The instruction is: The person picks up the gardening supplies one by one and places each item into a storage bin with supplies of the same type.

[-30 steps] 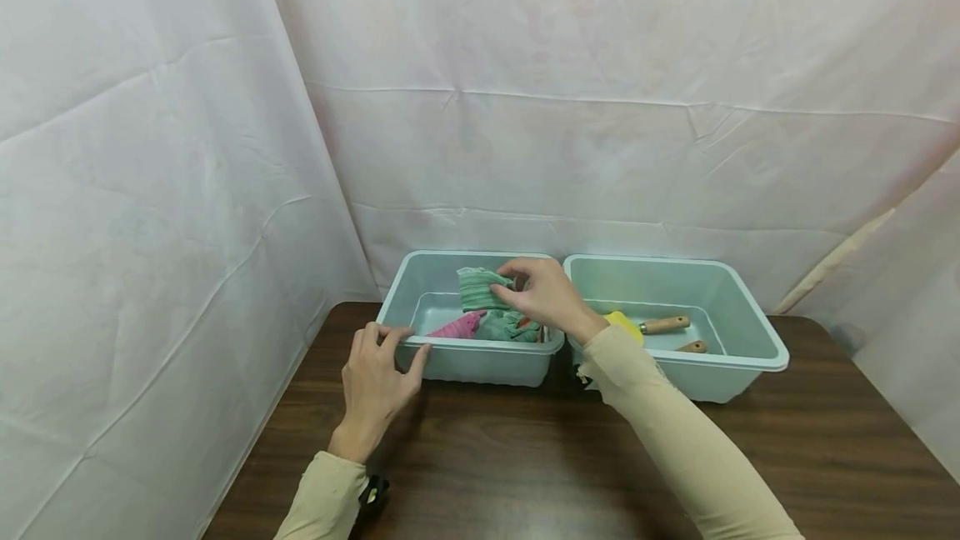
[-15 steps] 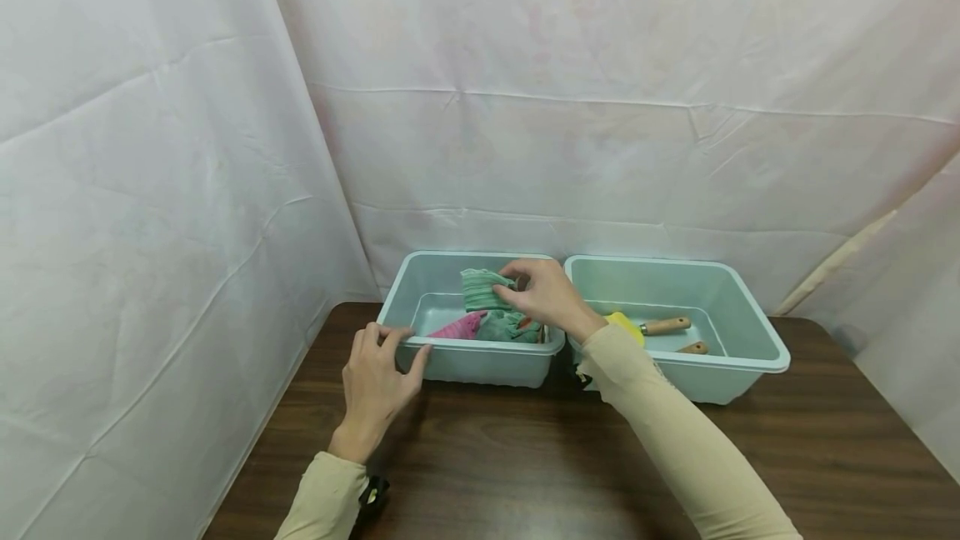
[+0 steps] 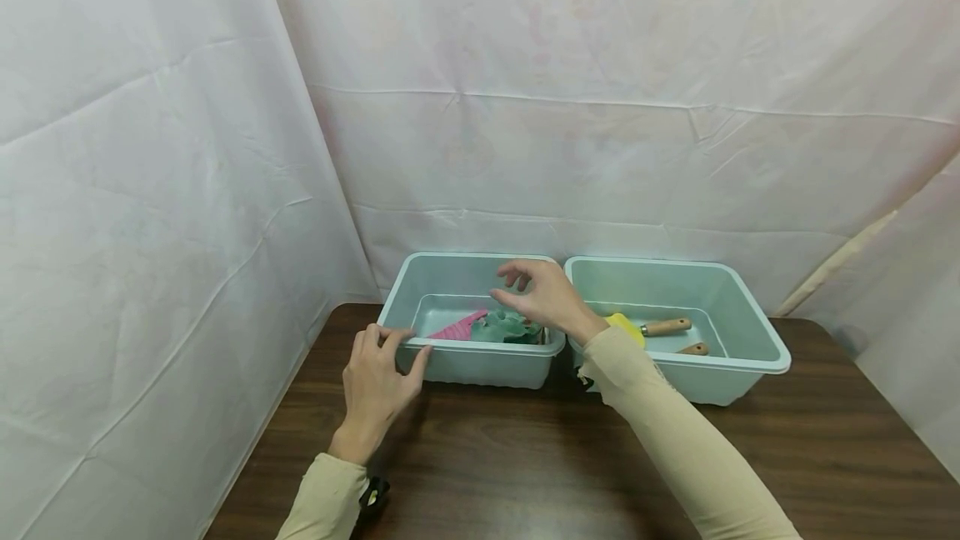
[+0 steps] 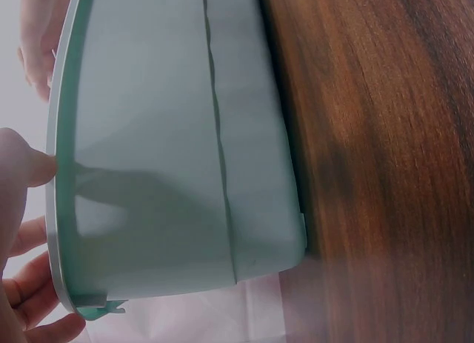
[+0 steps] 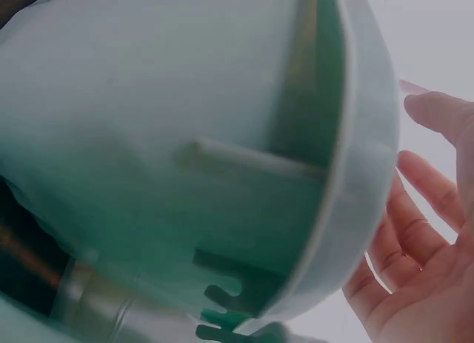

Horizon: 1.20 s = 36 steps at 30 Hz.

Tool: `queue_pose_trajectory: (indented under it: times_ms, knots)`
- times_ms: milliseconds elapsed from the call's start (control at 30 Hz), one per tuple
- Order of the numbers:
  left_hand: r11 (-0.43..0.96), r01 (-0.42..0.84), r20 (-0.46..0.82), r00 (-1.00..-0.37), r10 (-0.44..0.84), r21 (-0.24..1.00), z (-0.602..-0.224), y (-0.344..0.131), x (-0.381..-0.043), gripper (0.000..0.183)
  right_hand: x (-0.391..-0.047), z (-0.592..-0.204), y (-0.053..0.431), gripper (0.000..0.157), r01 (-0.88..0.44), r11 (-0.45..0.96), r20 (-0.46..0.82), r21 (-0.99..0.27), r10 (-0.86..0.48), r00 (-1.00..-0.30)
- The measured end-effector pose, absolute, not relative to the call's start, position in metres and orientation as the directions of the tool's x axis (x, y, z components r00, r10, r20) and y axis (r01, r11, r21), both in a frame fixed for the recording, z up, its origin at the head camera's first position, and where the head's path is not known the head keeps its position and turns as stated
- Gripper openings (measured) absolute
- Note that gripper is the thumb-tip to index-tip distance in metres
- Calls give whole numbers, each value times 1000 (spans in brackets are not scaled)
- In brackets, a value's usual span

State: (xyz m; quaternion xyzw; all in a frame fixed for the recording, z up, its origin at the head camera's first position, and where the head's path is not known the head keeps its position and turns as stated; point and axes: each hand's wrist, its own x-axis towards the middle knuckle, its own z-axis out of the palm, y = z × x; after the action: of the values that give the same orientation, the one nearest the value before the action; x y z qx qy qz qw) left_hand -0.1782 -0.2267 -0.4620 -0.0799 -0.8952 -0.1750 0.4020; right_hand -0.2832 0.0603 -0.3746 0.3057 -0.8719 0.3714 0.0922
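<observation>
My left hand (image 3: 375, 382) holds the front left rim of a pale green plastic bin (image 3: 465, 365), thumb outside and fingertips over the edge. In the left wrist view its thumb (image 4: 33, 165) touches the rim. Above the same bin's right part, my right hand (image 3: 547, 298) hovers with fingers spread and nothing between them. The right wrist view shows that hand's loosely bent fingers (image 5: 411, 232) beyond a bin rim. Inside the bin lie a pink striped cloth piece (image 3: 457, 328) and crumpled green cloth (image 3: 501, 327); my right hand hides part of the contents.
A second pale green bin (image 3: 720, 369) stands close on the right. It holds a yellow item (image 3: 624, 327), partly hidden by my sleeve, and tools with wooden handles (image 3: 666, 327). Both stand on a dark wooden table (image 3: 480, 457), with white curtains (image 3: 600, 148) behind.
My right hand has let go of the green striped cloth, which has dropped out of its fingers into the left bin. The fingers have spread; my left hand stays on the rim.
</observation>
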Motion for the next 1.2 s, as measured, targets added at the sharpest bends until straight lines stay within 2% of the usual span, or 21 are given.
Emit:
queue_pose_trajectory:
  times_ms: [367,833,1200]
  knots:
    - [925,285,743,-669,3,252,-464,-230,-177,35,-281,-380,60,27,-577,536,339,-616,-481,-808]
    - [924,288,746,-666,6,250,-462,-229,-179,35,-273,-382,62,23,-600,528,384,-601,-468,-796]
    - [923,286,739,-674,3,257,-464,-230,-180,34,-262,-385,67,27,-576,500,360,-646,-466,-808]
